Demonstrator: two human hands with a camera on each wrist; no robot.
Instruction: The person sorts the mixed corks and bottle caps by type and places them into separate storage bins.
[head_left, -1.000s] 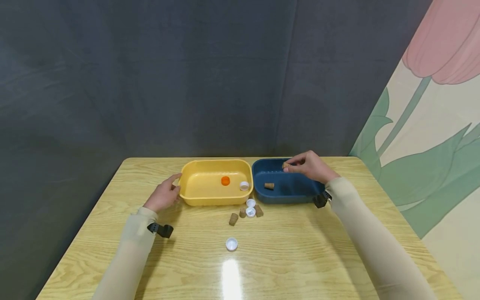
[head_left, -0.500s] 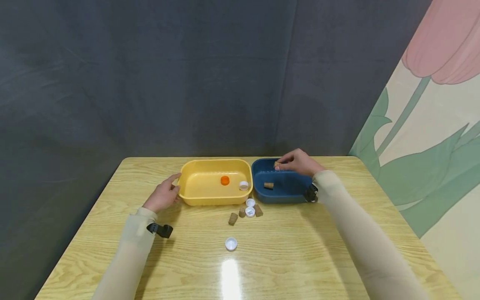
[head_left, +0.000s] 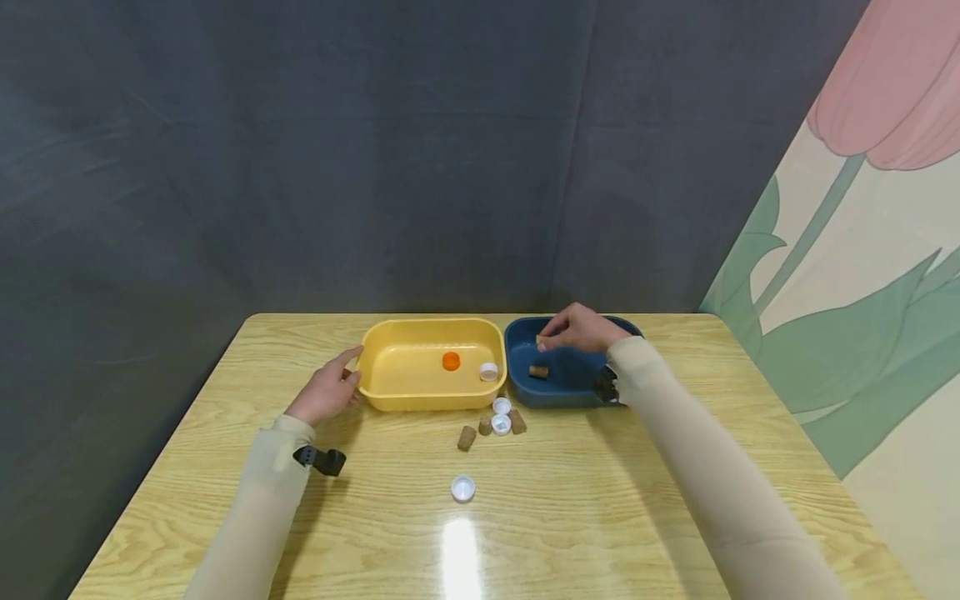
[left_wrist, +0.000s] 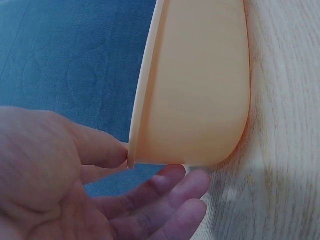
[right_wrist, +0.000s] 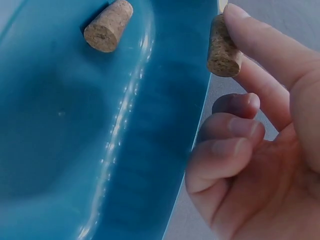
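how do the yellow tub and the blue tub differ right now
The yellow tub holds an orange cap and a white cap; the blue tub holds a loose cork. The left hand touches the yellow tub's rim, while the right hand pinches another cork at the blue tub. Both have rounded corners and sit side by side on the wooden table.

A person wears long, plain cream fabric sleeves (head_left: 251, 517) reaching both wrists; over each cuff sits a black strap (head_left: 304, 456) bearing a small, boxy black camera (head_left: 331, 462).
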